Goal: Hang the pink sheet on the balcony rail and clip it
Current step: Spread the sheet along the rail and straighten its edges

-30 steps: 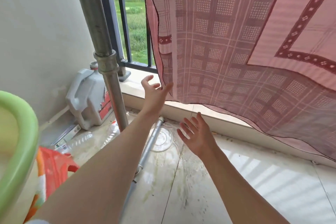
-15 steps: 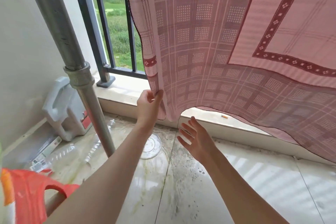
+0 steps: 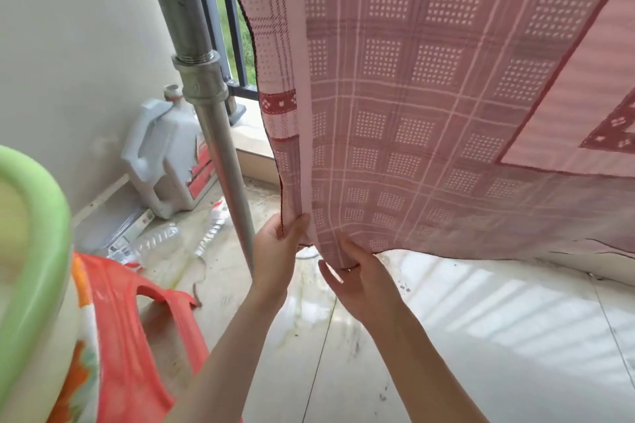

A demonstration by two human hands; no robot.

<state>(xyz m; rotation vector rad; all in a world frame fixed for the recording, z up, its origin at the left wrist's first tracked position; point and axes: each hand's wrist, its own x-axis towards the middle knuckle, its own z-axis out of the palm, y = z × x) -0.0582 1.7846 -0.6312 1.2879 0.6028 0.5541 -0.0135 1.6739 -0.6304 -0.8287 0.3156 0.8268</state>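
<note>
The pink sheet (image 3: pixel 429 96), checked with dark red bands, hangs from above the frame and fills the upper right of the head view. Its top and whatever it hangs over are out of sight. My left hand (image 3: pixel 278 251) pinches the sheet's left edge near the bottom corner. My right hand (image 3: pixel 357 278) grips the lower hem just to the right, fingers under the cloth. Black balcony railing bars (image 3: pixel 233 31) show behind the sheet's left edge. No clip is visible.
A steel pipe (image 3: pixel 206 96) stands upright just left of my hands. A white jug (image 3: pixel 165 154) and empty clear bottles (image 3: pixel 154 240) lie by the wall. A green-rimmed basin (image 3: pixel 37 244) and an orange bag (image 3: pixel 127 336) are at lower left. The tiled floor (image 3: pixel 481 336) is wet and stained.
My left hand has slid down the sheet's edge to the bottom corner. My right hand, open half a second ago, has closed on the lower hem. The view has moved closer.
</note>
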